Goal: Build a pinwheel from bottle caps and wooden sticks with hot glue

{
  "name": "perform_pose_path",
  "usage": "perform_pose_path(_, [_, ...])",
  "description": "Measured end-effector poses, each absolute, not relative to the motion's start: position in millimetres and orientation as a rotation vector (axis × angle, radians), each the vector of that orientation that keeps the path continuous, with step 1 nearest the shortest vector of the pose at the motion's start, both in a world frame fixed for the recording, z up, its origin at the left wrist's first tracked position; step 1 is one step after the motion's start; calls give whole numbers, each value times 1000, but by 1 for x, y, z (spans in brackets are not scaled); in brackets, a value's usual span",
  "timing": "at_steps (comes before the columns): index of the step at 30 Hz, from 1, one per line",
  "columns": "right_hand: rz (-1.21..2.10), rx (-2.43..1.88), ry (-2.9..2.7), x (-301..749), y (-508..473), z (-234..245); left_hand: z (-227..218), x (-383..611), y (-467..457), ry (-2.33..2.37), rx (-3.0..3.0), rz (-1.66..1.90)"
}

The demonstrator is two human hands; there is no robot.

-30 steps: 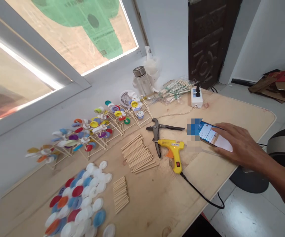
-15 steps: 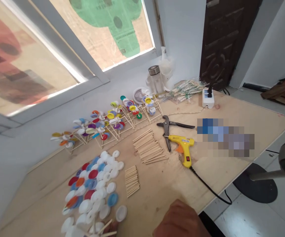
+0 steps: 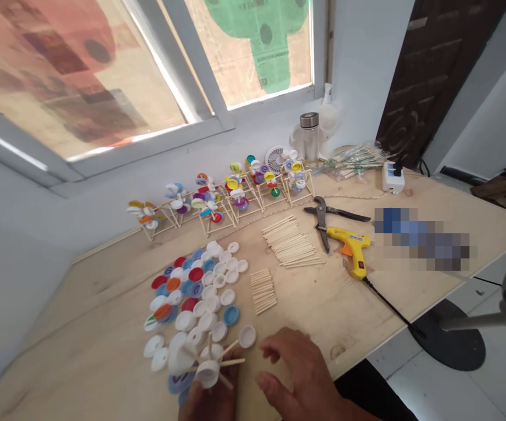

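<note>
My left hand [image 3: 215, 403] is closed on a wheel of bottle caps and sticks [image 3: 207, 374]. Short wooden sticks point outward from its white cap hub, and larger white and blue caps sit on its left side. To the right, my right hand [image 3: 299, 371] hovers with thumb and fingers apart, holding nothing. A single white cap [image 3: 247, 336] lies on the table between the hands and the spread of loose caps [image 3: 195, 275], which are white, blue, red and orange. Short sticks [image 3: 263, 290] lie in a small row, with a pile of longer sticks [image 3: 290, 242] behind.
A yellow glue gun [image 3: 351, 248] rests beside dark pliers [image 3: 323, 219], its cord running off the table edge. Along the wall stand several stick frames with colourful cap wheels [image 3: 235, 187]. Behind are a glass bottle [image 3: 309, 137], bagged sticks [image 3: 358, 161] and a power strip [image 3: 393, 178].
My right hand has come further into view, with its fingers now apart. The left hand's cap wheel shows more fully. The whole scene has shifted right as the view turned left.
</note>
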State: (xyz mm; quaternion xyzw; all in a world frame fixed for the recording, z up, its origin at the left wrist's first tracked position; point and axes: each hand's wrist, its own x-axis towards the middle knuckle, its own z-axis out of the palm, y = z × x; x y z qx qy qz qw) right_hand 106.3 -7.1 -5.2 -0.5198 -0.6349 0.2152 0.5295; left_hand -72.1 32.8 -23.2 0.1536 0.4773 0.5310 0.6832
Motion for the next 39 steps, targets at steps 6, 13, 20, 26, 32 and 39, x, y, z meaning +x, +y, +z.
perform_pose_path(6, [1089,-1306,-1352,95,-6,23,-10,-57,24,1012,306,1245])
perform_pose_path(13, [1201,-1334,-1299,78,-1,35,-7,-52,17,928,314,1312])
perform_pose_path(20, [1338,-1197,-1075,67,3,22,-3,-50,12,881,385,1337])
perform_pose_path(26, [1300,-1230,-1150,71,1,28,4,-61,9,929,464,1273])
perform_pose_path(32, [1256,-1291,-1263,78,-1,34,5,-67,6,1027,532,1255])
perform_pose_path(39, [1237,-1316,-1336,82,-1,35,6,-70,9,1024,591,1211])
